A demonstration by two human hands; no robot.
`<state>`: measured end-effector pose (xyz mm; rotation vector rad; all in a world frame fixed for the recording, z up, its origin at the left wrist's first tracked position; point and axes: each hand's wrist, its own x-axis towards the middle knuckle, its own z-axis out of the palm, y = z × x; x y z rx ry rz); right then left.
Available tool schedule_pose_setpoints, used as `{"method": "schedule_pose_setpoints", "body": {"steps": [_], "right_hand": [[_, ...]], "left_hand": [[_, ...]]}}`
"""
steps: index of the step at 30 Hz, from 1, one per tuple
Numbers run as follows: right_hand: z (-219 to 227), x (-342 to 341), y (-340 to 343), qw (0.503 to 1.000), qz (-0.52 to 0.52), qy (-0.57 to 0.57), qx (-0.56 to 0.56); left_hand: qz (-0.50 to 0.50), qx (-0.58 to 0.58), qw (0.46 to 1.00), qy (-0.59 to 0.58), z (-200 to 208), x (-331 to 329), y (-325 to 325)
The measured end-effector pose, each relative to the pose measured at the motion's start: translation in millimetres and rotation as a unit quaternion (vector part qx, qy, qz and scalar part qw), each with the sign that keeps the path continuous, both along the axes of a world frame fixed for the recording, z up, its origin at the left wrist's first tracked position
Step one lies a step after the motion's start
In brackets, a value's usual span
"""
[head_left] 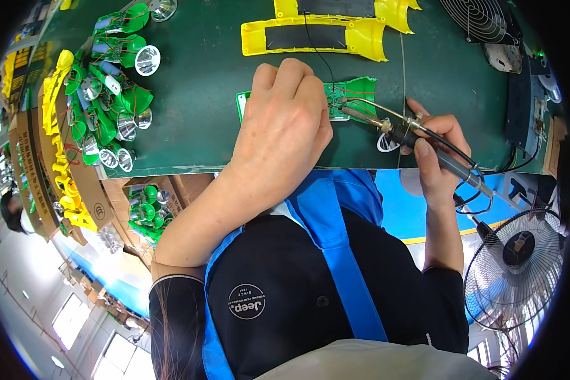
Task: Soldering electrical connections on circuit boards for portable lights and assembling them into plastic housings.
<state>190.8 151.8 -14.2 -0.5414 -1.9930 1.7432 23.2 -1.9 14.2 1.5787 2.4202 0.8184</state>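
My right hand (440,149) is closed round a dark-handled soldering iron (453,166) with a thin metal tube along its shaft. Its tip reaches a green circuit board (337,95) in a green plastic half-shell (363,90). My left hand (282,120) is bent closed over the left part of that shell; what its fingertips pinch is hidden beneath the hand. A thin black wire (323,58) runs to the board from a dark panel in a yellow half-shell (253,39). Below the iron's shaft sits a silver reflector cup (386,143).
Several green lamp assemblies (133,98) with reflectors crowd the bench's left. Yellow parts (62,145) line the left edge, near a cardboard box (117,190) of green assemblies. A round fan grille (478,18) lies at the far right; a standing fan (518,250) is at lower right.
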Motion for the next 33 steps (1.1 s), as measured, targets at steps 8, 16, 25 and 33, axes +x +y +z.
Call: {"method": "schedule_pose_setpoints", "body": {"steps": [8, 16, 25, 33], "right_hand": [[-6.4, 2.9, 0.3, 0.999, -0.002, 0.046, 0.014], [-9.0, 2.3, 3.2, 0.997, -0.045, 0.051, -0.032], [-1.8, 0.1, 2.9, 1.000, 0.002, 0.005, 0.002], [-3.9, 1.2, 1.7, 1.000, -0.007, 0.019, 0.013]], "left_hand": [[-0.006, -0.016, 1.000, -0.012, 2.8, -1.4, 0.1], [-0.027, -0.004, 0.999, -0.036, 1.5, -7.0, -0.5], [-0.032, -0.011, 0.998, -0.048, 2.7, -9.2, -0.1], [-0.037, -0.019, 0.998, -0.040, 3.8, -9.9, 0.6]]}}
